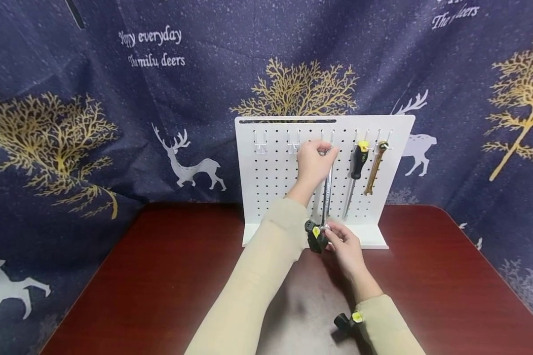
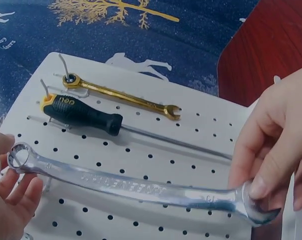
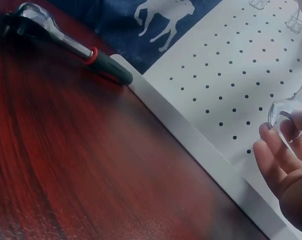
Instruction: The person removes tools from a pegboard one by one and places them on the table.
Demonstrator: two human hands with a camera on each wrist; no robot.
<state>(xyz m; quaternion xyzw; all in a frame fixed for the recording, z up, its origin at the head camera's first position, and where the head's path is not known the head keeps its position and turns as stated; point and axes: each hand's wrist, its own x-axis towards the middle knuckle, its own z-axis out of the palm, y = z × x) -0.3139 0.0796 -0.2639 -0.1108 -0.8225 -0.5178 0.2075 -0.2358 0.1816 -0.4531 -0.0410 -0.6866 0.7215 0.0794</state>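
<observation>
A long chrome combination wrench (image 1: pixel 327 192) stands nearly upright before the white pegboard (image 1: pixel 275 182). My left hand (image 1: pixel 314 159) holds its ring end by a hook, thumb and index finger at the ring. At the lower, open end, my right hand (image 1: pixel 347 249) pinches the jaw between thumb and fingers. The left wrist view shows the whole wrench lengthwise, the left hand's fingers around the ring and the right thumb on the open end. Only that open end, with the right fingers (image 3: pixel 276 150) beside it, appears in the right wrist view.
Right of the wrench, a black-and-yellow screwdriver (image 1: pixel 360 160) and a gold wrench (image 1: pixel 375 170) hang on hooks. More wire hooks (image 1: pixel 260 147) are at the board's left. A ratchet handle (image 3: pixel 65 42) with a green-and-red grip lies on the red table (image 3: pixel 90 150) by the board's base.
</observation>
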